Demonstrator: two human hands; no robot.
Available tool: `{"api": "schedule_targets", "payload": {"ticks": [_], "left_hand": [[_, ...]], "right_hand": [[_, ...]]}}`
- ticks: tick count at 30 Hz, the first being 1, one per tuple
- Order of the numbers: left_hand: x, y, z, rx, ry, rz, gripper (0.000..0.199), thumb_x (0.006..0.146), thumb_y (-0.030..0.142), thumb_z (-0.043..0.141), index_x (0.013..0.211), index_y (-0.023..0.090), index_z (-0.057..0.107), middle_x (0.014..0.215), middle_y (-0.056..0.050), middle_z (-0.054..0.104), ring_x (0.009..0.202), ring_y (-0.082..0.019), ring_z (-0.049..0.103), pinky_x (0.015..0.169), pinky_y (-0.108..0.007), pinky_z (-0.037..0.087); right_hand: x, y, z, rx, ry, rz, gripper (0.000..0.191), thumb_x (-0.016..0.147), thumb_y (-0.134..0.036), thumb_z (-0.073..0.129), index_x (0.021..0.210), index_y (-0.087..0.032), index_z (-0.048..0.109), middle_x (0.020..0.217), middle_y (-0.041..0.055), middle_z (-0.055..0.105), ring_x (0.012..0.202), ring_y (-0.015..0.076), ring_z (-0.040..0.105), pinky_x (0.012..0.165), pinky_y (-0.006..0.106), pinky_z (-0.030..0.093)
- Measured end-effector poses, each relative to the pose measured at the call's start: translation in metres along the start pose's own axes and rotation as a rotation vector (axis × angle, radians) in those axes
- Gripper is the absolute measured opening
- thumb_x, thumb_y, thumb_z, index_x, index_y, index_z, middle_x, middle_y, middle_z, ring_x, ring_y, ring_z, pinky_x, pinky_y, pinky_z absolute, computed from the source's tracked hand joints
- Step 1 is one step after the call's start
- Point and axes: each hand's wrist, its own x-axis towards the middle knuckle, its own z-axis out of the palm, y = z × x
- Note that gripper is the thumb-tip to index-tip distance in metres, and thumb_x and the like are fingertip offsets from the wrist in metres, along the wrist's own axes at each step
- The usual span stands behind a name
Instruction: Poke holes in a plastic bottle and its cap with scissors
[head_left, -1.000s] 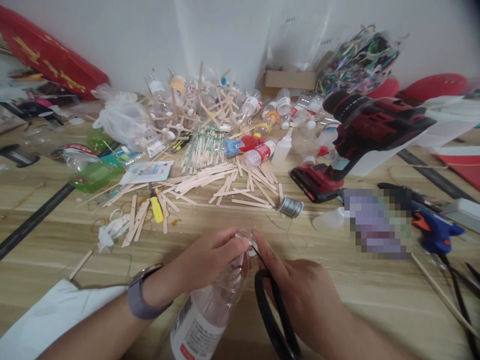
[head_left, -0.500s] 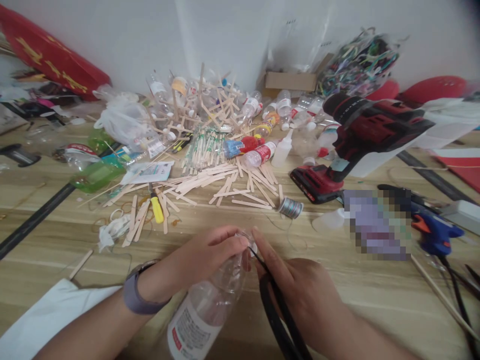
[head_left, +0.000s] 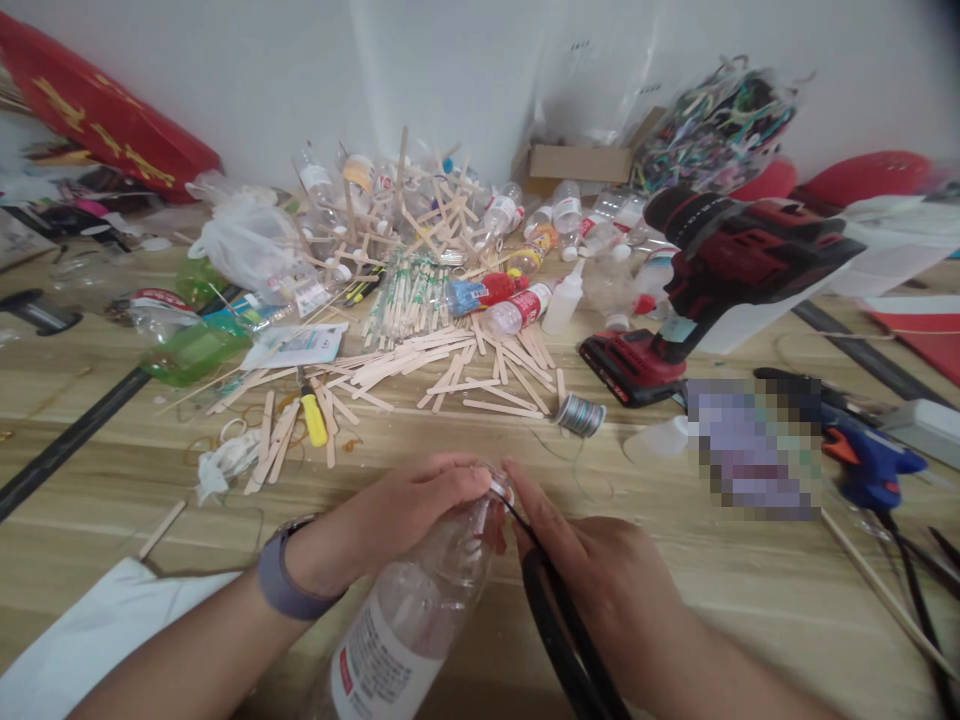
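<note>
A clear plastic bottle (head_left: 397, 620) with a white and red label leans at a slant, its neck pointing away from me. My left hand (head_left: 420, 510), with a purple-banded watch on the wrist, is closed around the neck. In my right hand (head_left: 600, 570) is a tool with black curved handles (head_left: 555, 630), apparently scissors. Its thin dark blade meets the bottle at the mouth, where a whitish ring shows. My right index finger stretches along to the mouth, close to my left thumb. The other right fingers are mostly hidden behind the handles.
Wooden craft sticks (head_left: 420, 365) lie in a pile ahead, with several plastic bottles behind. A red cordless drill (head_left: 720, 290) stands at right, near a blue glue gun (head_left: 870, 460). A thread spool (head_left: 581, 415) and a yellow-handled screwdriver (head_left: 315, 420) lie nearer. White cloth (head_left: 112, 640) is at left.
The bottle's body has swung slightly to the left and turned a little, and my left wrist has shifted slightly right. The blade stays at the mouth; my right hand has barely moved.
</note>
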Motion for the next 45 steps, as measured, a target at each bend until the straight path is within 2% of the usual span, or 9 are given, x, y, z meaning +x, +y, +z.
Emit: {"api": "schedule_targets", "payload": {"ticks": [5, 9, 12, 16, 22, 28, 33, 39, 45], "left_hand": [[0.000, 0.005, 0.000, -0.212, -0.060, -0.029, 0.029, 0.088, 0.042, 0.045, 0.073, 0.021, 0.058, 0.076, -0.001, 0.066, 0.078, -0.018, 0.062, 0.077, -0.030, 0.049], [-0.002, 0.002, 0.003, -0.198, -0.112, -0.071, 0.025, 0.086, 0.043, 0.051, 0.081, 0.023, 0.065, 0.080, 0.001, 0.069, 0.077, -0.017, 0.063, 0.077, -0.029, 0.049], [-0.003, 0.000, 0.003, -0.233, -0.127, -0.071, 0.025, 0.087, 0.043, 0.053, 0.081, 0.023, 0.067, 0.080, 0.003, 0.070, 0.077, -0.016, 0.064, 0.077, -0.028, 0.049], [-0.004, -0.003, -0.001, -0.291, -0.112, -0.046, 0.036, 0.095, 0.040, 0.043, 0.076, 0.022, 0.067, 0.076, 0.003, 0.069, 0.073, -0.014, 0.063, 0.074, -0.026, 0.047], [0.000, -0.006, -0.003, -0.376, -0.093, -0.020, 0.039, 0.096, 0.039, 0.043, 0.076, 0.021, 0.071, 0.076, 0.001, 0.071, 0.074, -0.016, 0.065, 0.075, -0.028, 0.049], [0.002, -0.008, -0.006, -0.421, -0.049, -0.049, 0.037, 0.095, 0.039, 0.044, 0.079, 0.019, 0.071, 0.081, -0.002, 0.072, 0.079, -0.017, 0.065, 0.077, -0.029, 0.050], [0.004, -0.014, -0.007, -0.364, -0.036, 0.058, 0.041, 0.089, 0.049, 0.053, 0.071, 0.015, 0.066, 0.072, -0.003, 0.064, 0.066, -0.014, 0.054, 0.061, -0.024, 0.045], [0.007, -0.018, -0.002, -0.539, -0.067, 0.067, 0.038, 0.082, 0.055, 0.064, 0.073, 0.017, 0.065, 0.068, -0.001, 0.064, 0.061, -0.012, 0.055, 0.060, -0.023, 0.044], [0.007, -0.018, -0.002, -0.554, -0.071, 0.071, 0.035, 0.083, 0.051, 0.063, 0.076, 0.017, 0.067, 0.069, -0.001, 0.066, 0.064, -0.014, 0.058, 0.063, -0.025, 0.044]], "right_hand": [[-0.001, 0.003, -0.001, -0.007, 0.007, -0.018, 0.066, 0.087, 0.002, 0.025, 0.152, -0.008, 0.020, 0.050, -0.0080, 0.056, 0.032, 0.0108, 0.048, 0.036, 0.020, 0.029], [-0.006, 0.009, 0.005, -0.069, 0.056, 0.041, 0.036, 0.099, -0.011, 0.031, 0.131, -0.012, 0.046, 0.054, -0.0059, 0.060, 0.035, 0.0123, 0.053, 0.039, 0.023, 0.034], [-0.007, 0.012, 0.005, -0.066, 0.079, 0.061, 0.026, 0.105, -0.019, 0.031, 0.120, -0.014, 0.052, 0.054, -0.0058, 0.059, 0.036, 0.0123, 0.053, 0.040, 0.024, 0.035], [-0.007, 0.015, 0.000, -0.032, 0.083, 0.076, 0.032, 0.106, -0.020, 0.030, 0.132, -0.011, 0.046, 0.056, -0.0060, 0.058, 0.038, 0.0112, 0.053, 0.042, 0.023, 0.037], [-0.014, 0.012, 0.006, -0.036, 0.032, 0.037, 0.042, 0.104, -0.016, 0.032, 0.146, -0.010, 0.034, 0.053, -0.0069, 0.055, 0.039, 0.0127, 0.051, 0.043, 0.023, 0.038], [-0.013, 0.009, 0.009, -0.035, 0.040, 0.028, 0.047, 0.103, -0.016, 0.033, 0.149, -0.009, 0.028, 0.052, -0.0070, 0.056, 0.036, 0.0123, 0.048, 0.042, 0.025, 0.033], [-0.010, 0.008, 0.009, -0.017, 0.027, 0.021, 0.049, 0.104, -0.017, 0.026, 0.152, -0.008, 0.023, 0.051, -0.0073, 0.056, 0.034, 0.0124, 0.047, 0.040, 0.026, 0.029], [-0.008, 0.007, 0.007, 0.010, 0.036, 0.004, 0.049, 0.105, -0.017, 0.024, 0.153, -0.007, 0.022, 0.051, -0.0070, 0.056, 0.033, 0.0126, 0.047, 0.040, 0.027, 0.028], [-0.009, 0.006, 0.009, 0.025, 0.016, 0.020, 0.051, 0.104, -0.017, 0.024, 0.154, -0.007, 0.019, 0.053, -0.0060, 0.058, 0.034, 0.0131, 0.049, 0.040, 0.027, 0.030]]}}
